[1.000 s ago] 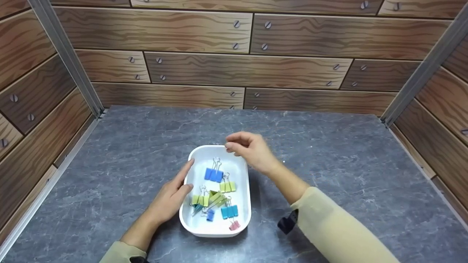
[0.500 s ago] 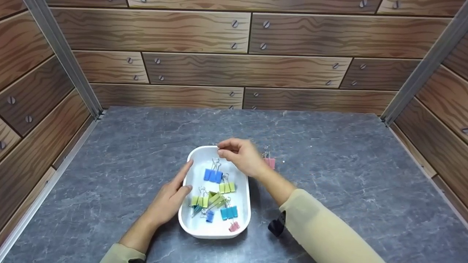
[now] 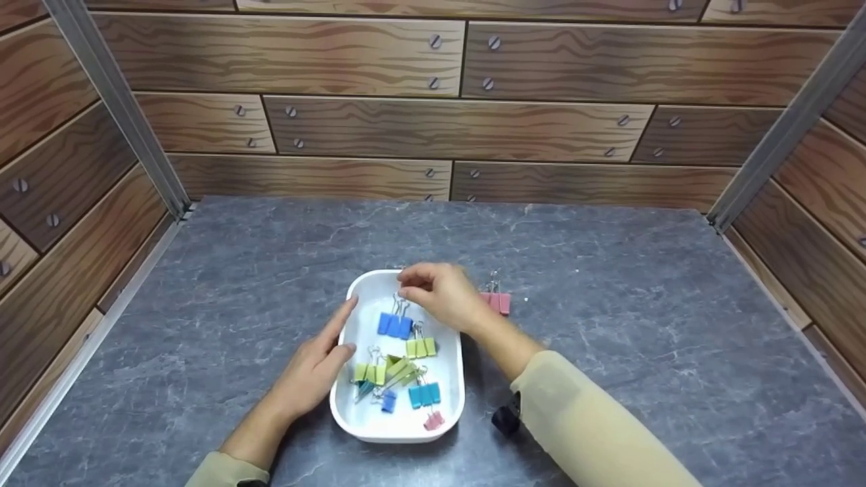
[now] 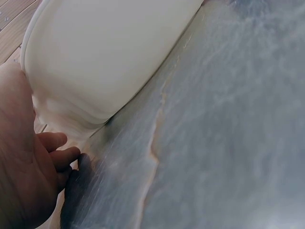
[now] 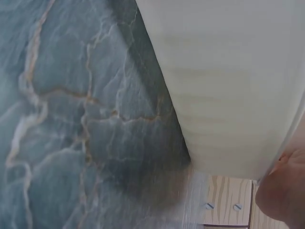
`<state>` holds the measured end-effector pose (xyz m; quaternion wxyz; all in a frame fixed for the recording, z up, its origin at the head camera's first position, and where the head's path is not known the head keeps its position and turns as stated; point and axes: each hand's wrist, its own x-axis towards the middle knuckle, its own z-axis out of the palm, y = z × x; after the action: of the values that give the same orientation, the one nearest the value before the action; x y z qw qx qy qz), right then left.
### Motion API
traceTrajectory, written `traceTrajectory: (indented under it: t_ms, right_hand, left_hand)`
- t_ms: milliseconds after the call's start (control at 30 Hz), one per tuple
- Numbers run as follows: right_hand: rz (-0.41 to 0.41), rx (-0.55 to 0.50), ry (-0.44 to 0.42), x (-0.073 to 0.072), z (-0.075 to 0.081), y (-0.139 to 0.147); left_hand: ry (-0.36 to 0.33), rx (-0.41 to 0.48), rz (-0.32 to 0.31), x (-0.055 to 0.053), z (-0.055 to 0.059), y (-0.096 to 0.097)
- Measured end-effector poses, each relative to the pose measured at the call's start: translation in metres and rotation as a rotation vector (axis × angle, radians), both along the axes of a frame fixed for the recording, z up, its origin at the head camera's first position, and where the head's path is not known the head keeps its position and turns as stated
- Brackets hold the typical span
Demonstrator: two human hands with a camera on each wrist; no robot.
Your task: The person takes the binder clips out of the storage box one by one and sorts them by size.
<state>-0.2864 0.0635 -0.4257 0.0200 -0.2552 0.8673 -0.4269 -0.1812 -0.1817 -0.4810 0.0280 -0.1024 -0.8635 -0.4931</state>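
A white plastic tray (image 3: 399,429) holds several binder clips. My left hand (image 3: 308,368) rests along its left rim, fingers and thumb extended over the edge. My right hand (image 3: 443,294) reaches over the far right part of the tray, thumb and index fingertips apart, right at the wire handles of a large blue binder clip (image 3: 395,326). Nearer lie yellow-green clips (image 3: 421,348), a teal clip (image 3: 425,395), a small blue clip (image 3: 388,402) and a small pink clip (image 3: 434,421). The left wrist view shows the left hand (image 4: 24,162) against the tray wall (image 4: 90,57).
A pink binder clip (image 3: 499,303) lies on the dark marbled table (image 3: 609,325) right of the tray, partly behind the right hand. Wood-print walls (image 3: 379,128) stand at the back and sides, with metal corner posts (image 3: 125,108).
My right hand has moved left and toward the blue clip's handles, uncovering the pink clip on the table. The left hand stays at the tray rim, and the clips inside keep their places.
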Motion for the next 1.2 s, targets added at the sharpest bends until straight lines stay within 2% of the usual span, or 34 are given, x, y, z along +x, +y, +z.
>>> traceTrajectory:
  t_ms: [333,533,1200]
  right_hand:
    - [0.001,0.147,0.044,0.003,0.0006,-0.0031]
    - [0.013,0.197,0.073,0.0033,0.0024,-0.0038]
    - [0.014,0.17,0.025,0.0034,0.0003,-0.0064]
  left_hand:
    - [-0.011,0.007,-0.011,0.0005,0.0011,0.0018]
    - [0.001,-0.003,-0.011,0.0003,0.0032,0.002]
    - [0.005,-0.004,-0.011,0.0007,-0.0003,-0.0002]
